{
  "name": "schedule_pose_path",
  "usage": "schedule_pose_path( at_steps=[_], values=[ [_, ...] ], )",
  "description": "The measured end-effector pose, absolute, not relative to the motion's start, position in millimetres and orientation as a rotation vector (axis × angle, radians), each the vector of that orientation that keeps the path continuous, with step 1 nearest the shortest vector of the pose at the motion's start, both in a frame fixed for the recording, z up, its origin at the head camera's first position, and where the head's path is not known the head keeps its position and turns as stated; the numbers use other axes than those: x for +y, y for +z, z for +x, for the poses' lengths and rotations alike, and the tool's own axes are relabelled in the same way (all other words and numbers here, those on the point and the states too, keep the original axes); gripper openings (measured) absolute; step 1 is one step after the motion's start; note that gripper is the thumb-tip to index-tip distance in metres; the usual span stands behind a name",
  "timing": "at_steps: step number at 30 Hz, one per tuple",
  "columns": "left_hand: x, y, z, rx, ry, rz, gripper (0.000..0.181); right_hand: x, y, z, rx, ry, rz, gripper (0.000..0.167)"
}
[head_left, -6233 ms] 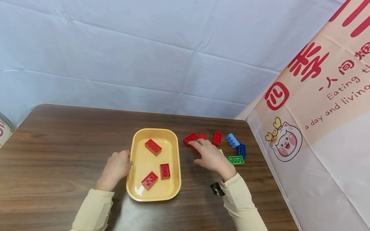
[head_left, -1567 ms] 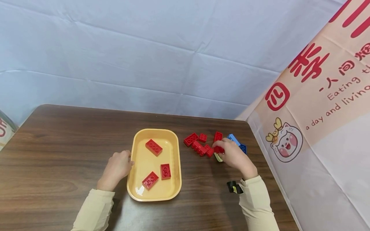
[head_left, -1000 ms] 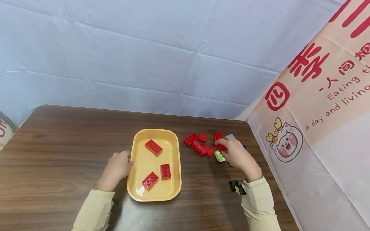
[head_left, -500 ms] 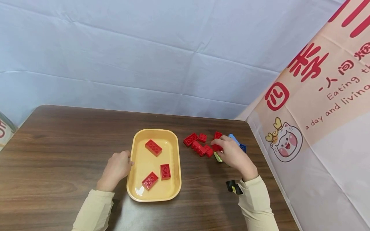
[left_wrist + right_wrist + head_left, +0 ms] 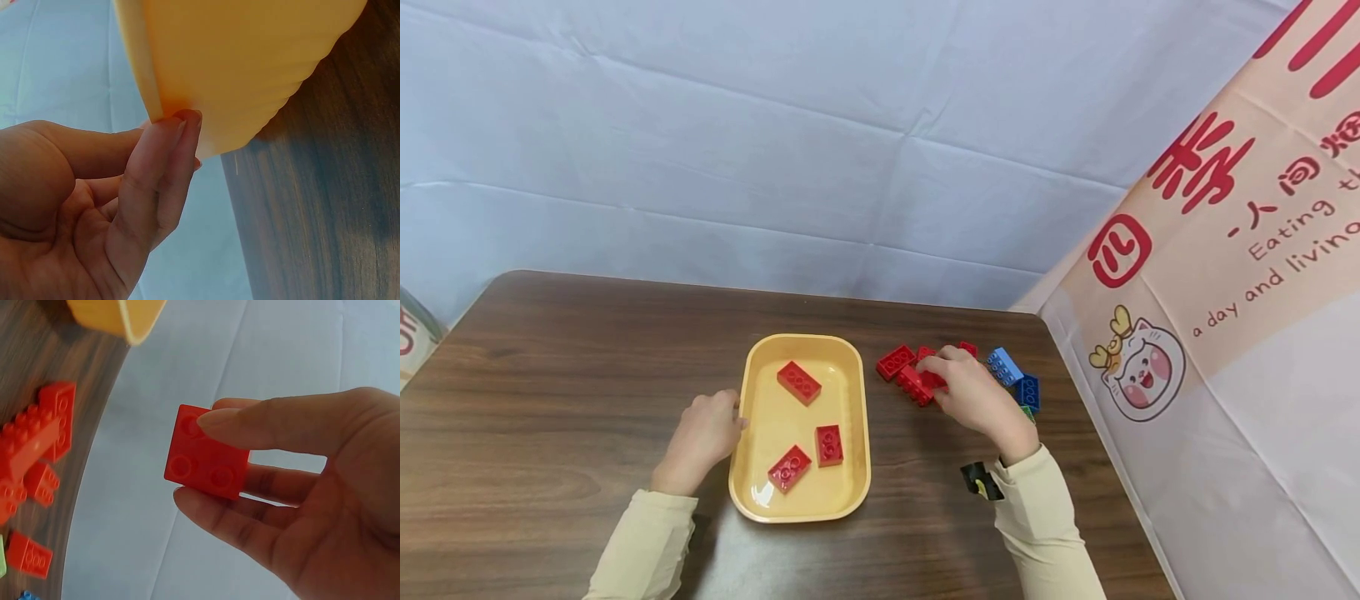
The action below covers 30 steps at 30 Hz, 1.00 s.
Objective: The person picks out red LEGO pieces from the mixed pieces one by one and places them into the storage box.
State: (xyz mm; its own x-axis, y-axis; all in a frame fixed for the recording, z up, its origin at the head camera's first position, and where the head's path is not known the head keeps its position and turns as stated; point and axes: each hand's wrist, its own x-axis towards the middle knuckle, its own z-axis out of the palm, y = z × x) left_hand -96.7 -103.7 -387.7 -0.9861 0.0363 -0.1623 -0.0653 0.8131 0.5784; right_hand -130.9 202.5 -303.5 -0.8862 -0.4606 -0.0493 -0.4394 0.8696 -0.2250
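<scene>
My left hand (image 5: 698,442) pinches the left rim of a yellow tray (image 5: 775,417); in the left wrist view, thumb and fingers meet at the tray's edge (image 5: 140,69). Three red toy bricks lie apart inside the tray, one brick (image 5: 799,382) toward the far end and two nearer me. My right hand (image 5: 973,396) holds a small red building brick, seen clearly in the right wrist view as a brick (image 5: 206,456) between thumb and fingers, above the table. Below and left of it are loose red bricks (image 5: 895,363), partly hidden by the hand.
Right of my right hand lie a light blue brick (image 5: 1003,367), a dark blue brick (image 5: 1028,392) and a mostly hidden green brick (image 5: 1027,412). The brown table (image 5: 587,375) ends at a white cloth behind, and a printed banner (image 5: 1210,333) stands along the right.
Over the last half second my right hand moves left with the red brick, uncovering the blue bricks and covering the light green one. The left hand and tray stay put.
</scene>
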Motion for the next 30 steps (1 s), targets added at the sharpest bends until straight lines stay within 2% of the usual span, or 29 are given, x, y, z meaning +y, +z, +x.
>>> schedule_pose_path(
  at_steps=[18, 30],
  values=[
    [-103.4, -387.5, -97.4, 2.828, 0.915, -0.027, 0.022, 138.6, -311.2, -124.7, 2.855, -0.329, -0.984, 0.021],
    [-103.9, -387.7, -97.4, 2.834, 0.914, -0.018, 0.021, 123.8, -314.5, -117.5, 2.807, -0.283, -1.013, 0.026]
  ],
)
